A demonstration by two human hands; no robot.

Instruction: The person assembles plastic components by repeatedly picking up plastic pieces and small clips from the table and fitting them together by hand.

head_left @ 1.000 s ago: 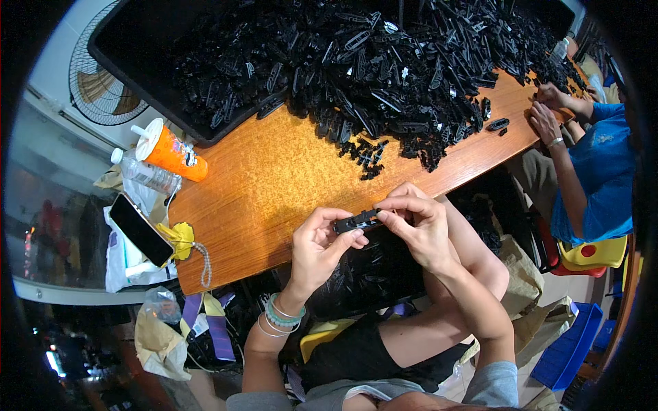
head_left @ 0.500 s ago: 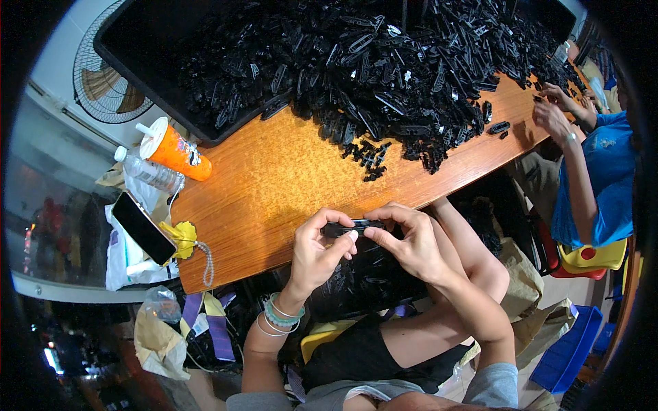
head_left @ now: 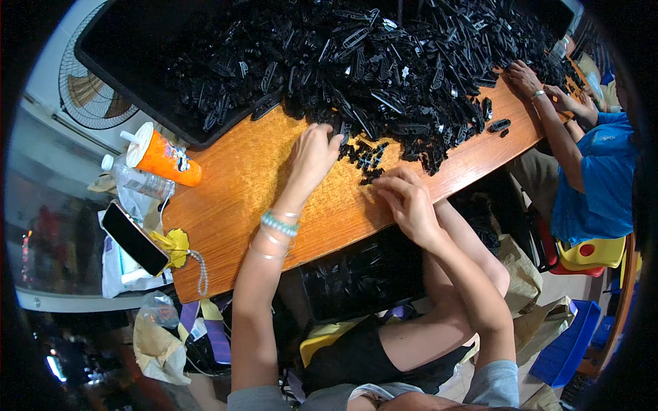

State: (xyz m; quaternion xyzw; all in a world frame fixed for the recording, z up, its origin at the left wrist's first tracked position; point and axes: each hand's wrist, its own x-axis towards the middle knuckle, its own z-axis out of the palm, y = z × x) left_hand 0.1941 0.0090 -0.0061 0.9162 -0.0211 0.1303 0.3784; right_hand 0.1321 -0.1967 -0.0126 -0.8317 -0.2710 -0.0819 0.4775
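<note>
My left hand (head_left: 314,159) reaches over the table to the near edge of a big heap of black plastic parts (head_left: 343,75). Its thumb and fingers are closed on a black plastic part (head_left: 338,123), which is hard to tell apart from the dark heap behind it. My right hand (head_left: 409,202) hovers over the table's front edge, beside a small cluster of little black clips (head_left: 370,156). Its fingers are bent and slightly blurred, with the thumb apart from them, and nothing shows between them.
An orange cup (head_left: 164,156), a plastic bottle (head_left: 137,179) and a propped phone (head_left: 134,237) line the wooden table's (head_left: 226,205) left end. A black tray (head_left: 130,89) borders the heap, near a fan (head_left: 92,85). At right, a co-worker in blue (head_left: 596,178) reaches toward the heap.
My hands have parted from the long black part they held together near the table edge. The left has stretched forward to the heap; the right has moved slightly forward to the small clips.
</note>
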